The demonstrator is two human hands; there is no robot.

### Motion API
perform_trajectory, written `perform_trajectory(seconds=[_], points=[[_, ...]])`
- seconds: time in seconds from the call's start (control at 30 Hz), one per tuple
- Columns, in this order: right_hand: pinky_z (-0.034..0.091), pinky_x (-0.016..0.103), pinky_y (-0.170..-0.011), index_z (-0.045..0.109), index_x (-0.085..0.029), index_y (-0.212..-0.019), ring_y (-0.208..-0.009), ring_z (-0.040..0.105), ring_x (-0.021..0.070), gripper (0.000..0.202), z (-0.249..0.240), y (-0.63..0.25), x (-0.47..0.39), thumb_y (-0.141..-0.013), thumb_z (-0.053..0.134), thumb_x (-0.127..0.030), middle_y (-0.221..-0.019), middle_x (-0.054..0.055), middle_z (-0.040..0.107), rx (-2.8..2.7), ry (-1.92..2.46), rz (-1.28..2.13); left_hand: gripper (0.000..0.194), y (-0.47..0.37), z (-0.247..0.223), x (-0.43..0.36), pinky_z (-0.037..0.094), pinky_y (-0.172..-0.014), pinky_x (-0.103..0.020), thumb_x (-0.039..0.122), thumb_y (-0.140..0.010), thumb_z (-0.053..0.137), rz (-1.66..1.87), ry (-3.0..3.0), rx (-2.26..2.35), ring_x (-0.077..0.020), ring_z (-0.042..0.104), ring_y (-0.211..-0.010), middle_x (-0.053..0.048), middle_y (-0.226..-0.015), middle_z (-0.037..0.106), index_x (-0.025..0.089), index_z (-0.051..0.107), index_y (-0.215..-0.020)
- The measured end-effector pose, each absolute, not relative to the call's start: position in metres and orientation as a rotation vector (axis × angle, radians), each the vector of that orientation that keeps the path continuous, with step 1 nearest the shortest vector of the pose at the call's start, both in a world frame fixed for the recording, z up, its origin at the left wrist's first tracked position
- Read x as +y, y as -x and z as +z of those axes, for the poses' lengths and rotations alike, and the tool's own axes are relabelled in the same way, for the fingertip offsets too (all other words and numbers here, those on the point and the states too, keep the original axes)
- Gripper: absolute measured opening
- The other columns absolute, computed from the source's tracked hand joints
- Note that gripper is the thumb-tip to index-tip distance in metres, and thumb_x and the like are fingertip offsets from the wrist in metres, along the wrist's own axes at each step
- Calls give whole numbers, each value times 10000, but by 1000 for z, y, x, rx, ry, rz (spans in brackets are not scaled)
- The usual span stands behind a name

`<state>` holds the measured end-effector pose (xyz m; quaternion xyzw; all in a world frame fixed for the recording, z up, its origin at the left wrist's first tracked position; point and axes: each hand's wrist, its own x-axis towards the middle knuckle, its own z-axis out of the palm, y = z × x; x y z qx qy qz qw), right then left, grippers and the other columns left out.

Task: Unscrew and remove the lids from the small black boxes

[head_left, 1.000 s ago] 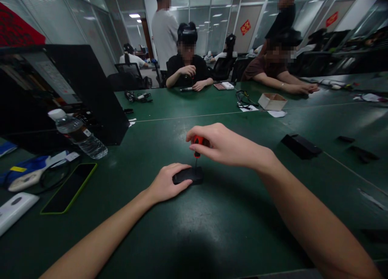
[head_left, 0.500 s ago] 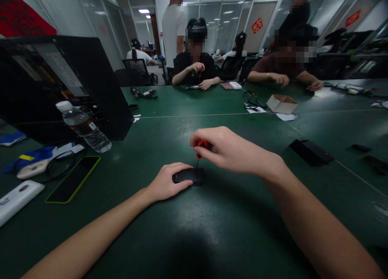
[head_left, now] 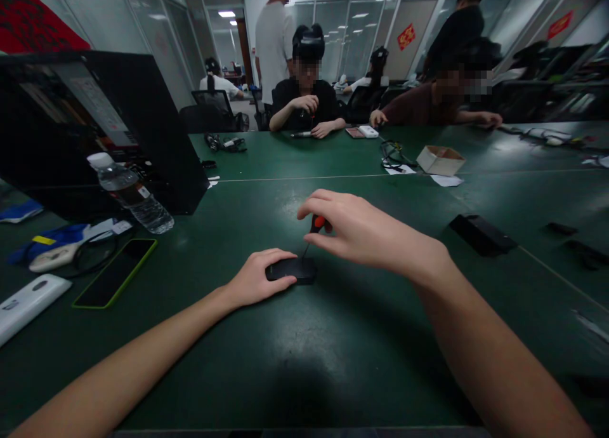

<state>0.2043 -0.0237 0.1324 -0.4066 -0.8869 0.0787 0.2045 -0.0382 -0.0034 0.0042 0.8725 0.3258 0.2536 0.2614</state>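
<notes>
On the green table lies a small flat black device (head_left: 304, 272) with rounded edges; its exact kind does not show. My left hand (head_left: 259, 276) grips its left end between thumb and fingers, pressing it to the tabletop. Above it, my right hand (head_left: 340, 225) holds a screwdriver (head_left: 317, 223) by its red and black handle. The thin shaft slants down to the device's far edge near its right end. Whether the tip sits in a screw is too small to tell.
To the left stand a black computer case (head_left: 171, 139), a plastic water bottle (head_left: 137, 200), a green-edged phone (head_left: 118, 273) and a white device (head_left: 31, 305). A black box (head_left: 481, 235) lies right; a small open carton (head_left: 440, 162) sits farther back. Several people work across the table.
The screwdriver leans more, its tip now at the device's far edge, and my right fingers have loosened around the handle. Across the table, the person at right has reached leftward.
</notes>
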Motion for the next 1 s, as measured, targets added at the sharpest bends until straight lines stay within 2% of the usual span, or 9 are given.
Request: perform_trajectory(seconds=[0.07, 0.13, 0.2, 0.33, 0.6, 1.0], points=[[417, 300, -759, 697, -157, -980, -866, 611, 182, 95, 134, -198, -24, -936, 613, -167, -1000, 73, 693, -2454, 1179, 220, 388, 38, 4, -3, 545, -946, -380, 391, -889, 738, 692, -2353, 875, -258, 709, -1058, -86, -1181, 750, 205, 693, -1226], [400, 289, -746, 693, -147, -940, -845, 594, 167, 138, 134, -192, -25, -939, 564, -99, -959, 65, 683, -2451, 1144, 225, 390, 38, 4, -3, 546, -947, -378, 392, -885, 741, 687, -2343, 861, -260, 709, -1064, -87, -1182, 752, 200, 694, -1222], [391, 277, -734, 683, -143, -948, -827, 578, 151, 155, 135, -187, -28, -925, 552, -65, -960, 56, 672, -2452, 1037, 248, 388, 38, 3, -3, 547, -943, -371, 386, -883, 745, 691, -2337, 852, -258, 710, -1059, -86, -1173, 754, 193, 694, -1217], [391, 260, -733, 663, -152, -926, -804, 571, 134, 101, 134, -183, -33, -941, 573, -108, -907, 34, 664, -2403, 819, 297, 383, 39, 0, -3, 554, -922, -372, 397, -867, 762, 711, -2339, 863, -260, 717, -1012, -82, -1126, 762, 185, 705, -1181], [393, 273, -727, 647, -158, -925, -818, 566, 154, 135, 126, -176, -29, -959, 522, -123, -938, 58, 658, -2456, 804, 280, 362, 40, -5, -3, 565, -886, -364, 400, -862, 764, 718, -2338, 884, -260, 725, -981, -70, -1069, 767, 192, 714, -1154], [401, 268, -710, 636, -164, -917, -797, 576, 153, 104, 123, -175, -32, -918, 553, -101, -896, 46, 645, -2474, 795, 231, 358, 37, -5, -6, 552, -948, -374, 370, -891, 738, 748, -2348, 822, -264, 717, -1045, -89, -1135, 749, 180, 685, -1189]])
